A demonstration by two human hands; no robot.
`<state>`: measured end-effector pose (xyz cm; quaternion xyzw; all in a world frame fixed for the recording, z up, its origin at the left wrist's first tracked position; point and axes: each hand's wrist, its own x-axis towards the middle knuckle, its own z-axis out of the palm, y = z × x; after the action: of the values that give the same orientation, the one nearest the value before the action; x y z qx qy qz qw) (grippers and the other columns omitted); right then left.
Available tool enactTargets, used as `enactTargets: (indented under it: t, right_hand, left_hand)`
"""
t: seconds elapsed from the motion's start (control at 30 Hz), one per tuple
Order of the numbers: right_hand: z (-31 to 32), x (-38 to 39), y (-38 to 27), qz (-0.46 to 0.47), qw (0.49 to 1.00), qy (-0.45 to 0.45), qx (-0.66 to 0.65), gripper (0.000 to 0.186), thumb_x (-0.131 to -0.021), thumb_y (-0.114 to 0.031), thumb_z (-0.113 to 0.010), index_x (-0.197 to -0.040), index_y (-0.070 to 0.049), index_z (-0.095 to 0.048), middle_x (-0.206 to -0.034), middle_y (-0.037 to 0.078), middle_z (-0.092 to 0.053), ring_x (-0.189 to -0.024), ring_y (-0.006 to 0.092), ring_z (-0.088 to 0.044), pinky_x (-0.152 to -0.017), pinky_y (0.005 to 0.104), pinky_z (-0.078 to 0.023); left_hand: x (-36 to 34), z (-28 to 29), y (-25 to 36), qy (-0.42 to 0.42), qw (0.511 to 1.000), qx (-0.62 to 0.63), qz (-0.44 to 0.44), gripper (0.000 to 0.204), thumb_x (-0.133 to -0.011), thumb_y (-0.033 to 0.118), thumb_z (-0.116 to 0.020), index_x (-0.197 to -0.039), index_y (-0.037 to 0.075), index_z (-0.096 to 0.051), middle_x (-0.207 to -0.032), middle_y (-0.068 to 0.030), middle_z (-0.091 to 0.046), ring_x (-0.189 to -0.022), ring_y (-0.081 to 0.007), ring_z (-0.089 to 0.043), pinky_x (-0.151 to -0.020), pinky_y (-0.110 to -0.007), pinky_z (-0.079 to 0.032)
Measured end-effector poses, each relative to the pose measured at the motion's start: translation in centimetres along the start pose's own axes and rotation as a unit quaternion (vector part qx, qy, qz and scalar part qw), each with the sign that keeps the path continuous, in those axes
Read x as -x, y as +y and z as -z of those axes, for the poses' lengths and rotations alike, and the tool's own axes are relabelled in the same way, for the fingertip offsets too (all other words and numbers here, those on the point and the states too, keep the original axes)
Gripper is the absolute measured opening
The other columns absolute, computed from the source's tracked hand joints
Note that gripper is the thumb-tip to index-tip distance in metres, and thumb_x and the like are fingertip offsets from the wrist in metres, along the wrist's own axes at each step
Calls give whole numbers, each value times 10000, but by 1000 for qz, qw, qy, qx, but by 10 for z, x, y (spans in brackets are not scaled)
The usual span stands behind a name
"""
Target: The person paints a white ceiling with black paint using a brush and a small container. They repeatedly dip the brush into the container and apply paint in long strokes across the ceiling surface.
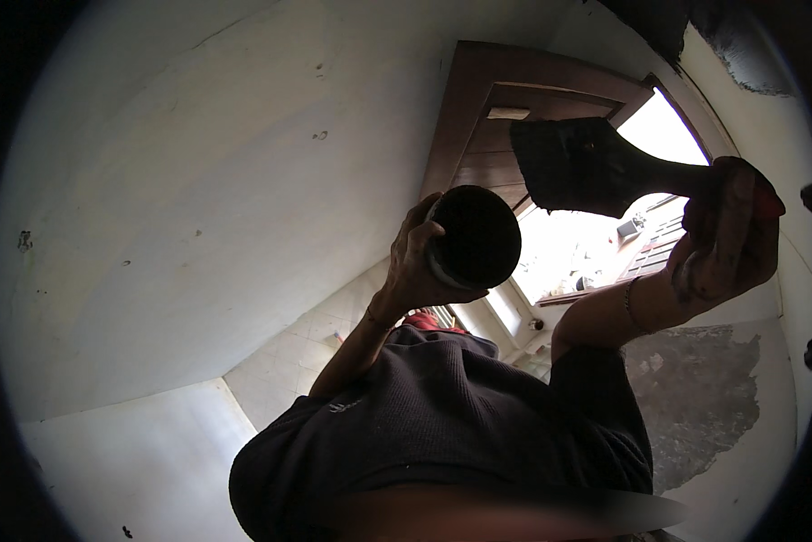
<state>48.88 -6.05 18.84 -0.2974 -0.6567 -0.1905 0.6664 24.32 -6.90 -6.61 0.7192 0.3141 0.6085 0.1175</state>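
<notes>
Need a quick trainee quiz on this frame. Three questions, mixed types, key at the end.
1. What does the left hand hold?
2. True or false: the broad end of the brush lies left of the right hand in the picture.
3. Which shows behind the brush? A) a ladder; B) a brown door; C) a curtain.

Key:
1. A dark round container.
2. True.
3. B.

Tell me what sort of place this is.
Probably a room in a home: it has a pale wall, a brown wooden door and a tiled floor.
</notes>
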Motion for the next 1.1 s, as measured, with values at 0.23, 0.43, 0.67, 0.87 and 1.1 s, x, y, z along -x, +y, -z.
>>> enactTargets:
  t: [0.23,0.43,0.67,0.87,1.1]
  right_hand:
    - [-2,0,-3,8,1000,7,17,308,-944,-248,-768,-1061,35,-737,-714,102,-731,-513,100,-652,-407,192,-390]
    - [-4,2,-8,-36,999,15,-8,329,-937,-274,-776,-1050,32,-735,-704,95,-727,-505,97,-647,-405,193,-376]
    - [-3,1,-4,-23,1000,8,-7,324,-947,-278,-764,-1033,33,-734,-695,91,-721,-499,99,-641,-409,196,-382]
    - [-5,0,-3,-11,1000,12,9,331,-954,-288,-751,-1032,33,-731,-689,96,-717,-494,106,-641,-411,196,-390]
    - [-8,4,-10,-73,997,28,7,392,-927,-330,-767,-1040,43,-729,-678,94,-713,-493,116,-647,-420,203,-406]
  left_hand:
    - [1,2,0,-9,1000,-9,3,1099,-560,456,-1015,-1368,230,-305,-1462,-294,-444,-1335,-505,-501,-1063,-596,-499]
    - [-1,1,2,-7,1000,-5,3,1096,-562,451,-1015,-1364,237,-301,-1457,-298,-444,-1325,-510,-510,-1054,-607,-503]
    - [-2,1,0,-2,1000,1,-2,1104,-554,456,-1017,-1381,252,-314,-1480,-279,-429,-1349,-478,-489,-1069,-581,-479]
    - [1,2,-3,-6,1000,-10,0,1114,-552,449,-1019,-1383,233,-309,-1467,-295,-437,-1337,-498,-497,-1061,-587,-486]
    - [1,1,-4,-9,1000,-8,3,1123,-554,453,-1019,-1387,227,-300,-1460,-303,-434,-1338,-513,-492,-1056,-599,-496]
